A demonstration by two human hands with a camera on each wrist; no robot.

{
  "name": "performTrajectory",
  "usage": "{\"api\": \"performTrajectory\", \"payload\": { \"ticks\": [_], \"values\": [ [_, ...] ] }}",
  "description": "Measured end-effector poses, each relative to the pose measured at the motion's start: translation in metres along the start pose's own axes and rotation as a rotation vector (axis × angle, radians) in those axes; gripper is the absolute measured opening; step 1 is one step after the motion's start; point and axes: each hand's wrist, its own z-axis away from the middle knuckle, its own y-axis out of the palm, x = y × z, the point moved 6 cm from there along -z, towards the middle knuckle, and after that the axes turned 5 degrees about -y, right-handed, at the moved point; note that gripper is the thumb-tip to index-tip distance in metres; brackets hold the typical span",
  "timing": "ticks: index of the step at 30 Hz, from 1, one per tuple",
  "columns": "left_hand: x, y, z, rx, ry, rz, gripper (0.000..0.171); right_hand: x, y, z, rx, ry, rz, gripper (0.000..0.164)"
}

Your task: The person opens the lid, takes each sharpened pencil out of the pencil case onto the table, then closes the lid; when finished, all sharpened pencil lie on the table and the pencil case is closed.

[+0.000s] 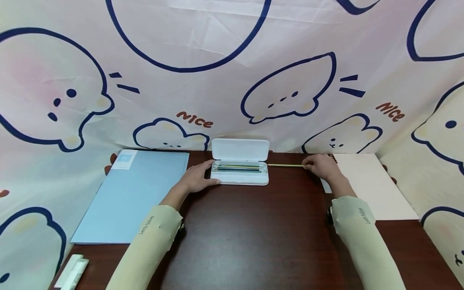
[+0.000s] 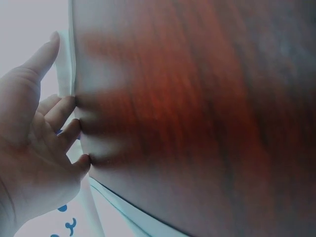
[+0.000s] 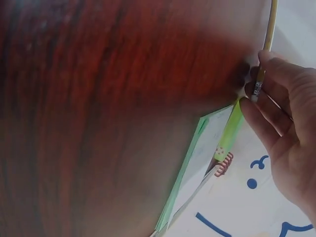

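An open white pencil case stands near the back of the table, its lid raised. Several pencils lie inside it. My left hand touches the case's left side, thumb at the front corner and forefinger near the hinge; in the left wrist view, the other fingertips rest on the table. To the right of the case, my right hand pinches a yellowish pencil near its eraser end. That pencil lies crosswise, its far end right at the case's edge.
A light blue folder lies at the left, a pale sheet or folder at the right. Below the right hand are a green-edged pad and a reddish coil. White-green packets lie front left; a printed cloth hangs behind.
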Motion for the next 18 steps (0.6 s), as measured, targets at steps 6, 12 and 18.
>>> {"api": "performTrajectory", "payload": {
  "ticks": [6,12,18],
  "values": [
    [-0.0004,-0.0006,0.0005,-0.009,0.003,0.008,0.087,0.0072,0.0002,-0.0036,0.039,-0.006,0.063,0.015],
    [0.0004,0.0014,0.0005,-0.006,0.005,0.006,0.087,0.0075,0.0016,-0.0031,0.066,0.001,0.076,0.016],
    [0.0017,0.0021,0.0003,0.002,-0.013,-0.019,0.088,0.0074,0.0007,-0.0026,0.065,-0.017,0.096,0.016]
  ]
}}
